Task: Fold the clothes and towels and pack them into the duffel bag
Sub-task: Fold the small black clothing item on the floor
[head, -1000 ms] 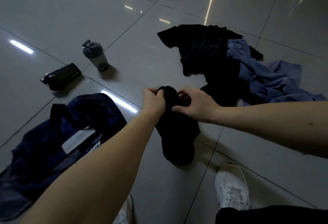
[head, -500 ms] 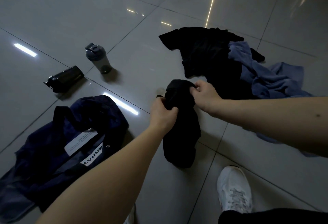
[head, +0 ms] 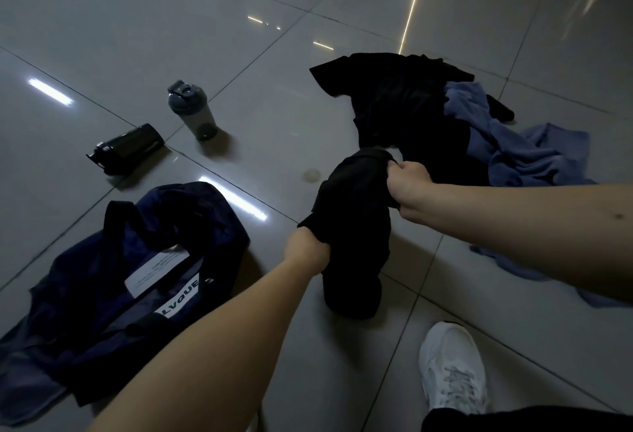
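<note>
Black garment (head: 356, 246) gripped in both curled fists, left hand (head: 304, 253) low, right hand (head: 409, 188) high, likely pulling it straight for folding; bag (head: 191, 212) open beside.

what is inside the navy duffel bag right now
Through the open mouth of the duffel bag, only a white card and dark lining show. No folded clothes are visible there. Its slumped sides and the person's left forearm cover the rest.

bare forearms, white sneaker (head: 454, 371), black trousers (head: 527, 419)
</note>
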### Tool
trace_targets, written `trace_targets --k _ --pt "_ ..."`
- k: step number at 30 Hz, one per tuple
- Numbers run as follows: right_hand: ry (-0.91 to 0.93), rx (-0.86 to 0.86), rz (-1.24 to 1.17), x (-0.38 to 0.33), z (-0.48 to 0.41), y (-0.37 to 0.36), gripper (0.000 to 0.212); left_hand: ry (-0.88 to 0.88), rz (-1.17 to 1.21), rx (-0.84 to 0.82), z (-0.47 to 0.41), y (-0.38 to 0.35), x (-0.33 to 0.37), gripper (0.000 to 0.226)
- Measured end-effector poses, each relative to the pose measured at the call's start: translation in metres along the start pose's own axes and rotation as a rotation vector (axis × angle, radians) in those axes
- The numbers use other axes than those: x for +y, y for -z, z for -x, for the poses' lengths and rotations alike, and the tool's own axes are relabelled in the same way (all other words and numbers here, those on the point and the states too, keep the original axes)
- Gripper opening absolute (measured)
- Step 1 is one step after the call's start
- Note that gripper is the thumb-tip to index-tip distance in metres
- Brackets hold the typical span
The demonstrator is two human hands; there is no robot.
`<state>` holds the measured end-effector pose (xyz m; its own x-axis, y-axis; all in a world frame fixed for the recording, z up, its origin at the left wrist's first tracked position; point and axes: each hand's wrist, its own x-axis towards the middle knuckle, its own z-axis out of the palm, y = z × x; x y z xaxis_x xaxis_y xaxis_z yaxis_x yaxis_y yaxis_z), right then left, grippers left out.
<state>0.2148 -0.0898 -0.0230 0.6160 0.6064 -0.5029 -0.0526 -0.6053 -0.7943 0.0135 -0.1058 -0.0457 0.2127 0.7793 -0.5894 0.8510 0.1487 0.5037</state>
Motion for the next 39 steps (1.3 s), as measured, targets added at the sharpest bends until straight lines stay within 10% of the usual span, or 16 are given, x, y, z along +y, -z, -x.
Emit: trace_targets --k 9,17,23,30,39 --pt "0.103 0.171 0.32 -0.007 -0.01 0.021 0.02 0.007 0.312 0.177 -0.002 0.007 0.002 0.011" --pt "0.654 -0.207 0.846 0.022 0.024 0.01 0.047 -0.082 0.527 0.213 0.001 0.008 0.021 0.03" --pt "0.52 -0.367 0.966 0.034 0.021 0.0 0.065 -0.104 0.696 0.166 0.001 0.014 0.025 0.035" --pt "0.454 -0.388 1.182 0.036 0.018 -0.001 0.016 -0.097 0.848 0.122 0.004 0.021 0.025 0.035" --pt "0.372 -0.451 1.294 0.045 0.019 -0.006 0.01 -0.056 0.957 0.031 0.012 0.032 0.025 0.036"
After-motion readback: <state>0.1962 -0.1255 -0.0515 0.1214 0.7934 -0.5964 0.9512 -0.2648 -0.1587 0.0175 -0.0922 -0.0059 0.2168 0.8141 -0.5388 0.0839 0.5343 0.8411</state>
